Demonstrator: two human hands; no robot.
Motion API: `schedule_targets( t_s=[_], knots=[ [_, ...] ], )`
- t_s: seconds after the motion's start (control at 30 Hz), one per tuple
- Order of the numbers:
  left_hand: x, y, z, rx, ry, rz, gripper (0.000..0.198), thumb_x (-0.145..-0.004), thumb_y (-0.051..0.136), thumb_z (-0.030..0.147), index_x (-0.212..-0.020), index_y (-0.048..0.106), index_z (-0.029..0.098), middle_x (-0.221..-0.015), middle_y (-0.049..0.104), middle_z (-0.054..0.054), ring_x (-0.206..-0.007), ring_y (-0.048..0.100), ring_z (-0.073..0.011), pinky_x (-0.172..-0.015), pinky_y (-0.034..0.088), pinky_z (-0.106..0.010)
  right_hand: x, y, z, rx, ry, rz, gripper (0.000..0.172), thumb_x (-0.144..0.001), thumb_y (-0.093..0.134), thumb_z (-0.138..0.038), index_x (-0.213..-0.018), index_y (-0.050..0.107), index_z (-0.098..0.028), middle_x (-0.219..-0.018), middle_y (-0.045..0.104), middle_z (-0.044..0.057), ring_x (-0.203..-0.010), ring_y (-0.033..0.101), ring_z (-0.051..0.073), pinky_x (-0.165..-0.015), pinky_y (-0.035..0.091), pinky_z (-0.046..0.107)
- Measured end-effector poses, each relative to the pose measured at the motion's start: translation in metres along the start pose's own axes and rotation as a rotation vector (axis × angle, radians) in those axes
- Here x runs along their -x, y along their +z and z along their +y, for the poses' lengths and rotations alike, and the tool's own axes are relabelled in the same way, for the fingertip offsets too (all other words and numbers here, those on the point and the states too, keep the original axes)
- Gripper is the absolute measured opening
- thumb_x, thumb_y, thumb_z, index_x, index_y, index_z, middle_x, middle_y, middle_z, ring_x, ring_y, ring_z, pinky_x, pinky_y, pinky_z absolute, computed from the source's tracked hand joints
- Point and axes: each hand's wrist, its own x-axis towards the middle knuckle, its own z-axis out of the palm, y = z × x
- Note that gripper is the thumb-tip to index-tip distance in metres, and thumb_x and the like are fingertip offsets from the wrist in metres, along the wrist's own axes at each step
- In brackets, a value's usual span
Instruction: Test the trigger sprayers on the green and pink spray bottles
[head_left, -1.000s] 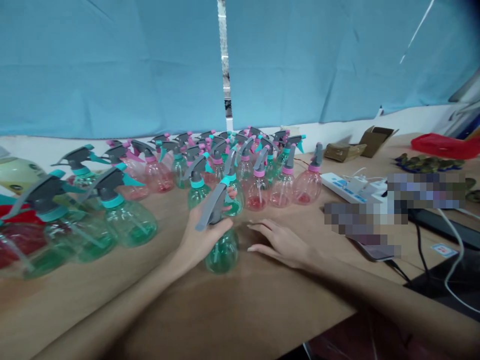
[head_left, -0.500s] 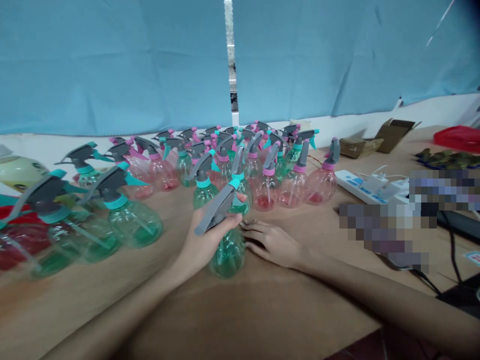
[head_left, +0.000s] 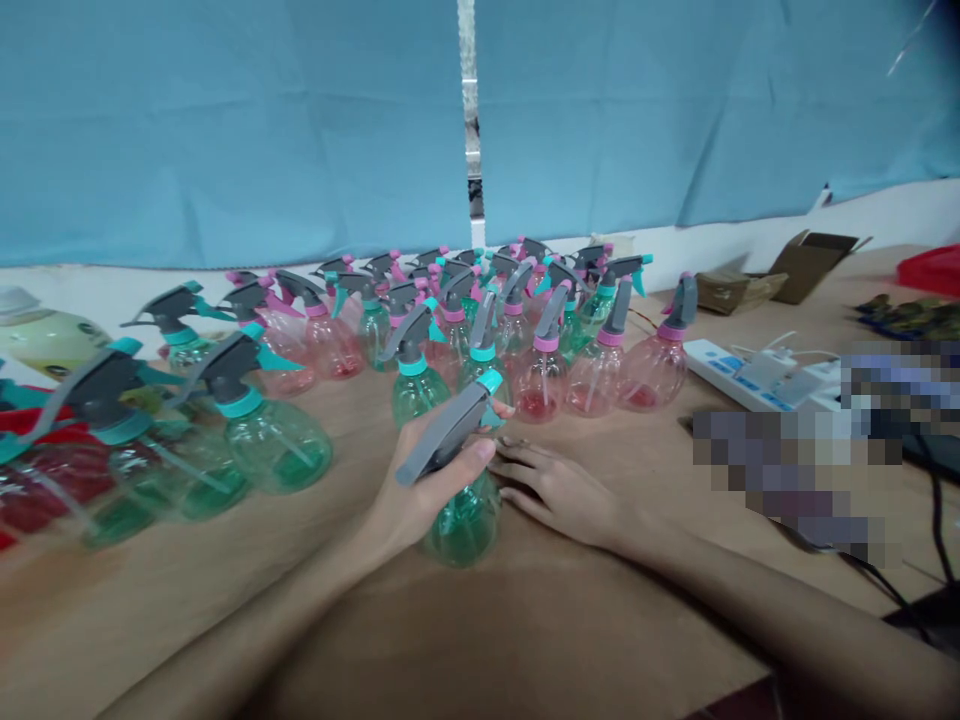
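My left hand (head_left: 431, 475) is wrapped round the neck and trigger of a green spray bottle (head_left: 463, 528) with a grey and teal head. The bottle stands close in front of me, its neck mostly hidden by my fingers. To its right lies my right hand (head_left: 559, 490), palm down with fingers stretched toward the bottle's side; whether the fingertips touch it I cannot tell. Just behind stand two more green spray bottles, one of them a teal-collared bottle (head_left: 418, 393). A pink spray bottle (head_left: 540, 390) is beyond my right fingers.
Several green and pink spray bottles crowd the back of the wooden table (head_left: 525, 630). More green ones, including a near bottle (head_left: 277, 445), stand at left. On the right are a white power strip (head_left: 724, 372), cables, a blurred-out object and an open cardboard box (head_left: 817, 267).
The view has shifted slightly. The held bottle and both hands sit a little lower and closer to me, with the left hand's grip the same.
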Motion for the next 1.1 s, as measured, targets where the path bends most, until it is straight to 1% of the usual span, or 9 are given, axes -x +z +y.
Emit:
schedule_targets(
  t_s=[0.07, 0.17, 0.3, 0.47, 0.57, 0.63, 0.73, 0.9, 1.1],
  knots=[
    [-0.001, 0.002, 0.003, -0.047, -0.011, 0.021, 0.028, -0.083, 0.054, 0.036, -0.106, 0.062, 0.025, -0.083, 0.065, -0.002, -0.062, 0.057, -0.0163, -0.061, 0.049, -0.031, 0.000, 0.000, 0.001, 0.004, 0.008, -0.011, 0.038, -0.094, 0.043, -0.034, -0.126, 0.055, -0.018, -0.132, 0.054, 0.012, -0.128, 0.043, 0.023, -0.106, 0.037, 0.044],
    [-0.003, 0.004, 0.003, -0.138, -0.032, 0.051, 0.023, -0.082, 0.055, 0.035, -0.100, 0.064, 0.025, -0.078, 0.065, -0.001, -0.060, 0.056, -0.0160, -0.058, 0.048, -0.030, 0.001, -0.001, 0.001, 0.003, 0.017, -0.029, 0.038, -0.094, 0.042, -0.034, -0.126, 0.055, -0.018, -0.132, 0.054, 0.012, -0.129, 0.043, 0.023, -0.107, 0.036, 0.043],
    [-0.004, 0.006, -0.001, -0.189, -0.032, 0.065, 0.020, -0.083, 0.054, 0.033, -0.099, 0.064, 0.024, -0.079, 0.065, -0.001, -0.069, 0.061, -0.0186, -0.058, 0.047, -0.029, 0.000, -0.003, 0.001, 0.002, 0.020, -0.051, 0.039, -0.095, 0.041, -0.036, -0.127, 0.054, -0.018, -0.132, 0.054, 0.012, -0.129, 0.042, 0.023, -0.108, 0.035, 0.043],
    [-0.005, 0.008, 0.002, -0.143, -0.031, 0.097, 0.015, -0.081, 0.054, 0.025, -0.090, 0.065, 0.022, -0.080, 0.067, -0.002, -0.082, 0.063, -0.0211, -0.068, 0.050, -0.030, 0.000, -0.002, 0.002, 0.002, 0.026, -0.055, 0.039, -0.095, 0.041, -0.036, -0.127, 0.054, -0.018, -0.133, 0.053, 0.011, -0.129, 0.042, 0.022, -0.108, 0.034, 0.043],
    [-0.004, 0.008, 0.007, -0.101, -0.042, 0.115, 0.013, -0.080, 0.053, 0.022, -0.085, 0.065, 0.021, -0.081, 0.068, -0.002, -0.082, 0.064, -0.0199, -0.074, 0.050, -0.031, 0.000, -0.002, 0.003, 0.014, 0.019, -0.068, 0.040, -0.095, 0.041, -0.036, -0.127, 0.054, -0.016, -0.134, 0.052, 0.011, -0.131, 0.040, 0.022, -0.110, 0.032, 0.041],
    [-0.003, 0.008, 0.008, -0.044, -0.039, 0.111, 0.012, -0.079, 0.055, 0.022, -0.086, 0.065, 0.021, -0.086, 0.069, -0.002, -0.081, 0.064, -0.0188, -0.076, 0.050, -0.031, 0.000, -0.002, 0.003, 0.020, 0.014, -0.077, 0.040, -0.095, 0.041, -0.036, -0.127, 0.053, -0.015, -0.134, 0.052, 0.012, -0.131, 0.040, 0.022, -0.110, 0.032, 0.040],
    [-0.002, 0.008, 0.008, 0.029, -0.029, 0.107, 0.014, -0.076, 0.056, 0.020, -0.087, 0.065, 0.021, -0.086, 0.069, -0.001, -0.079, 0.064, -0.0175, -0.075, 0.050, -0.030, 0.000, -0.003, 0.002, 0.017, 0.015, -0.072, 0.039, -0.095, 0.042, -0.035, -0.127, 0.053, -0.017, -0.134, 0.053, 0.011, -0.130, 0.041, 0.022, -0.109, 0.033, 0.041],
    [-0.002, 0.007, 0.007, 0.015, 0.002, 0.099, 0.018, -0.071, 0.053, 0.011, -0.079, 0.065, 0.022, -0.075, 0.066, 0.002, -0.076, 0.061, -0.0157, -0.072, 0.048, -0.026, 0.001, -0.002, 0.002, -0.003, 0.007, -0.040, 0.039, -0.094, 0.042, -0.034, -0.130, 0.051, -0.020, -0.134, 0.053, 0.010, -0.129, 0.043, 0.022, -0.108, 0.035, 0.044],
    [-0.001, 0.006, 0.007, 0.016, 0.000, 0.092, 0.013, -0.070, 0.052, 0.011, -0.075, 0.061, 0.019, -0.073, 0.062, 0.003, -0.072, 0.058, -0.0133, -0.067, 0.045, -0.024, 0.001, 0.000, 0.007, -0.024, -0.001, -0.055, 0.039, -0.094, 0.042, -0.035, -0.130, 0.051, -0.021, -0.135, 0.052, 0.009, -0.130, 0.041, 0.023, -0.109, 0.034, 0.044]
  ],
)
